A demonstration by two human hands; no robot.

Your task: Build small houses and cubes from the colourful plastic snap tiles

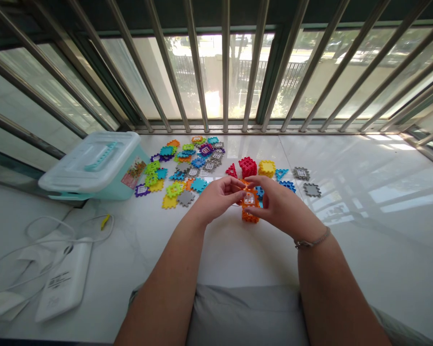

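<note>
Several orange interlocking plastic tiles (250,198) sit in front of me, the lower ones in a stack (250,218). From the left, the fingertips and thumb of my left hand (220,197) pinch the upper orange tile's edge. My right hand (279,206) curls round the same tile from the right, its fingers above and its thumb low near the stack. Part of the tile is hidden by the fingers. Just beyond are a red tile stack (248,167), a yellow tile stack (266,168) and some blue tiles (287,186) partly behind my right hand.
A heap of mixed coloured tiles (198,161) spreads left of centre. Two grey tiles (312,190) lie at right. A lidded teal box (94,166), a white power bank (65,281) and cables (50,218) are on the left. Metal bars (225,72) border the far edge.
</note>
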